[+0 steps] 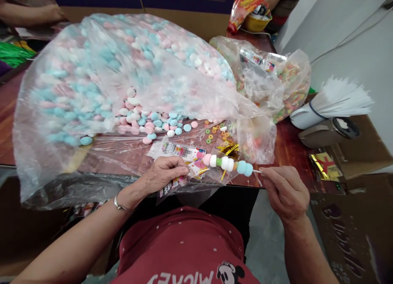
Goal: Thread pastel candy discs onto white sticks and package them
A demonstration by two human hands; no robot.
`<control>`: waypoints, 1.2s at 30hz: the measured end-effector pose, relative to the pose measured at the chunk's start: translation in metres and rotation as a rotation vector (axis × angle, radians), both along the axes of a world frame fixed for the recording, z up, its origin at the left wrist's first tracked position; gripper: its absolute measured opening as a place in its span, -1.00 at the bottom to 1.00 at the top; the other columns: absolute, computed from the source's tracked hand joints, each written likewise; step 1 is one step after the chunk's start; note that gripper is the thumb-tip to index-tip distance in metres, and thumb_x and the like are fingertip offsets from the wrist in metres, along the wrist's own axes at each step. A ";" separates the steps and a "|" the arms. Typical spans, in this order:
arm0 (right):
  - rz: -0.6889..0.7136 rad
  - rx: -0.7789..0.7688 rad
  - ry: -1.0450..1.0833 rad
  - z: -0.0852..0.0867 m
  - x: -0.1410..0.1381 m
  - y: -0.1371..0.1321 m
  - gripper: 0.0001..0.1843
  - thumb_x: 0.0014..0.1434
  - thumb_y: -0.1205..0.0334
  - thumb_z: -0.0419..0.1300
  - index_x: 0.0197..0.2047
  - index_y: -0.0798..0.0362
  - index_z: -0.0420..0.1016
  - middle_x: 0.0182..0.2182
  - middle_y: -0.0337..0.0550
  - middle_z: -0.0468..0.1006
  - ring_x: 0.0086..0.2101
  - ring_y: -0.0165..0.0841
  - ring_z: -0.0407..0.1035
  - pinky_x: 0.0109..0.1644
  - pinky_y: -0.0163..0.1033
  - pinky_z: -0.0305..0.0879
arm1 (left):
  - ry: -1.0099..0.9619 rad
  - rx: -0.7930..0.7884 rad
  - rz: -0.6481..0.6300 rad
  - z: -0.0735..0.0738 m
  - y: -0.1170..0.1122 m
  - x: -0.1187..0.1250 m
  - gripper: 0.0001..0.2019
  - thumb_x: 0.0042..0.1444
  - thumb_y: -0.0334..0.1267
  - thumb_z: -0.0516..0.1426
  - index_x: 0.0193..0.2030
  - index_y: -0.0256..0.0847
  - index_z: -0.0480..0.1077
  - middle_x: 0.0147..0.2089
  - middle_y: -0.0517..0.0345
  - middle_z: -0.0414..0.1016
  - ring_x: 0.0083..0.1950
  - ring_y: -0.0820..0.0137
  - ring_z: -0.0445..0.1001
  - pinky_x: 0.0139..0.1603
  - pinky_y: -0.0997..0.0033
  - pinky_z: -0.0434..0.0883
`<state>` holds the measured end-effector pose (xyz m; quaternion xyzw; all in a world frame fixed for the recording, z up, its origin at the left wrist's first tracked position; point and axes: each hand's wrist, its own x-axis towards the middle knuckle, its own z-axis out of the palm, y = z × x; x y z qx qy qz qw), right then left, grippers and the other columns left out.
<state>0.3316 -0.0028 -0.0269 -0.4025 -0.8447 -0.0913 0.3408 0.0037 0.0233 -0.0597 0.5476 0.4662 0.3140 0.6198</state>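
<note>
My right hand pinches the thin white stick of a marshmallow skewer, held level above the table's front edge. Pink, white and blue marshmallows sit along the stick, with a green ring and an orange ring between them. Closed fingers of my left hand grip a small printed plastic bag. The skewer's pink end is at this bag; I cannot tell whether it is inside. Behind lie more printed bags, gold twist ties and loose ring candies.
A huge clear bag of marshmallows covers much of the table, some spilling out. At right are a bag of ring candies, a mug of white sticks, a steel mug and cardboard boxes. Another person's arm shows far left.
</note>
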 end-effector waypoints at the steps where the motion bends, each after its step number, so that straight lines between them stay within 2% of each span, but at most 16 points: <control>1: -0.008 0.007 0.002 0.000 0.001 0.000 -0.72 0.17 0.51 0.20 -0.06 0.07 0.48 -0.32 -0.07 0.56 -0.36 -0.29 0.42 -0.27 -0.16 0.29 | -0.009 -0.018 -0.007 0.000 0.000 0.001 -0.73 0.02 -0.11 0.21 -0.53 -0.27 0.41 -0.58 0.20 0.45 -0.55 0.53 0.29 -0.50 0.54 0.23; 13: 0.059 -0.011 -0.076 0.001 0.002 0.000 -0.80 0.20 0.46 0.18 -0.11 0.07 0.47 -0.36 -0.13 0.57 -0.39 -0.35 0.39 -0.27 -0.19 0.28 | 0.029 -0.100 -0.020 -0.001 0.003 -0.002 -0.71 0.02 -0.09 0.20 -0.54 -0.28 0.40 -0.58 0.19 0.45 -0.58 0.56 0.25 -0.56 0.58 0.16; 21: 0.115 -0.044 -0.124 0.003 0.009 0.000 -0.79 0.23 0.40 0.17 -0.08 0.00 0.49 -0.36 -0.17 0.58 -0.36 -0.35 0.39 -0.27 -0.19 0.29 | 0.040 -0.183 -0.140 0.002 0.008 -0.006 -0.66 -0.07 -0.02 0.26 -0.54 -0.28 0.37 -0.61 0.22 0.40 -0.63 0.57 0.21 -0.62 0.57 0.17; 30: 0.125 -0.115 -0.089 0.004 0.009 0.002 -0.77 0.22 0.41 0.16 -0.08 -0.02 0.49 -0.35 -0.18 0.59 -0.36 -0.35 0.40 -0.25 -0.18 0.32 | 0.084 -0.153 -0.261 0.006 0.015 -0.012 -0.69 -0.05 -0.06 0.26 -0.54 -0.29 0.40 -0.66 0.27 0.33 -0.64 0.59 0.16 -0.64 0.62 0.11; 36: 0.197 -0.191 -0.050 0.001 0.007 0.003 -0.76 0.21 0.43 0.16 -0.07 0.02 0.48 -0.36 -0.16 0.57 -0.36 -0.34 0.38 -0.25 -0.18 0.29 | 0.087 -0.119 -0.330 0.004 0.017 -0.013 -0.71 -0.02 -0.08 0.25 -0.52 -0.29 0.43 -0.63 0.27 0.30 -0.61 0.58 0.15 -0.63 0.62 0.12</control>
